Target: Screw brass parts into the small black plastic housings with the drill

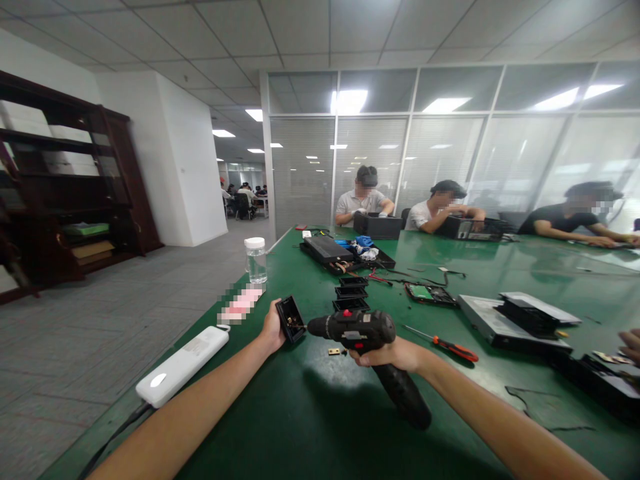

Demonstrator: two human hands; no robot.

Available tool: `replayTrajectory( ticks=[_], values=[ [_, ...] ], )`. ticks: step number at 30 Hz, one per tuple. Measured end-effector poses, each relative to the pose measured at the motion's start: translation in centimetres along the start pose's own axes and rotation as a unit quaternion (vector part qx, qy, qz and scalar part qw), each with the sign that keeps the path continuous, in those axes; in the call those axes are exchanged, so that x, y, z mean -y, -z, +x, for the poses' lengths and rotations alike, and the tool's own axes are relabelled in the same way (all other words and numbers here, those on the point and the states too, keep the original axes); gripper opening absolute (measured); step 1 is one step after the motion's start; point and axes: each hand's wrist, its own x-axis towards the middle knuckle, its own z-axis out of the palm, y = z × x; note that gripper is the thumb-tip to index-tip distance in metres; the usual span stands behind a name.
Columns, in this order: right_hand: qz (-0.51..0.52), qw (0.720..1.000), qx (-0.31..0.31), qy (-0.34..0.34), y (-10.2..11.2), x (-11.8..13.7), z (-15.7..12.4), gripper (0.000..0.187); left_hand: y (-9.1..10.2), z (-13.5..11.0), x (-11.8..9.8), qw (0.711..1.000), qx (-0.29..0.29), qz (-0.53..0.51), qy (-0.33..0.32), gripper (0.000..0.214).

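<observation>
left of drill (353, 331), held blk box (291, 320) in curled l hand (273, 328); w/ r hand (387, 355) wrapped round it, aimed drill at box.

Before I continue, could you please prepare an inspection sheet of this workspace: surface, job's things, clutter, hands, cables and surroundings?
Surface: green table, glossy, with light reflections.
Job's things: drill pointing at the open side of a black box; whether its tip touches cannot be told.
Clutter: screwdriver right of the drill; brass-coloured piece below it; bottle near the left edge.
Hands: left hand holds the box; right hand grips the drill.
Cables: dark cable at the white unit, running toward the lower left.
Surroundings: three people across the table; bookcase at far left.
</observation>
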Motion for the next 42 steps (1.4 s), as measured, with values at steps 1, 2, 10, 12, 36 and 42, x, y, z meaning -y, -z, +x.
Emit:
replayTrajectory(
  ticks=[1, 2, 10, 12, 36, 42],
  values=[
    [-0.001, 1.000, 0.001, -0.001, 0.00, 0.02, 0.00, 0.028, 0.02, 0.02, 0.01, 1.000, -0.001, 0.002, -0.003, 0.028],
    [-0.001, 1.000, -0.001, 0.000, 0.00, 0.03, 0.00, 0.028, 0.04, 0.04, 0.02, 1.000, -0.002, 0.004, -0.005, 0.028],
    [0.001, 1.000, 0.001, 0.005, -0.09, 0.08, 0.02, 0.026, 0.04, 0.12, 0.10, 1.000, -0.004, 0.005, -0.003, 0.029],
    [0.001, 1.000, 0.001, 0.000, -0.10, 0.07, 0.03, 0.026, 0.01, 0.11, 0.10, 1.000, -0.004, 0.006, -0.003, 0.029],
    [-0.001, 1.000, -0.009, -0.006, -0.12, 0.19, -0.05, 0.028, -0.08, -0.13, -0.06, 1.000, -0.008, 0.010, -0.003, 0.028],
    [0.003, 1.000, -0.003, -0.003, -0.09, 0.20, -0.05, 0.025, 0.06, 0.06, 0.02, 1.000, -0.010, 0.009, -0.006, 0.029]
  ],
)
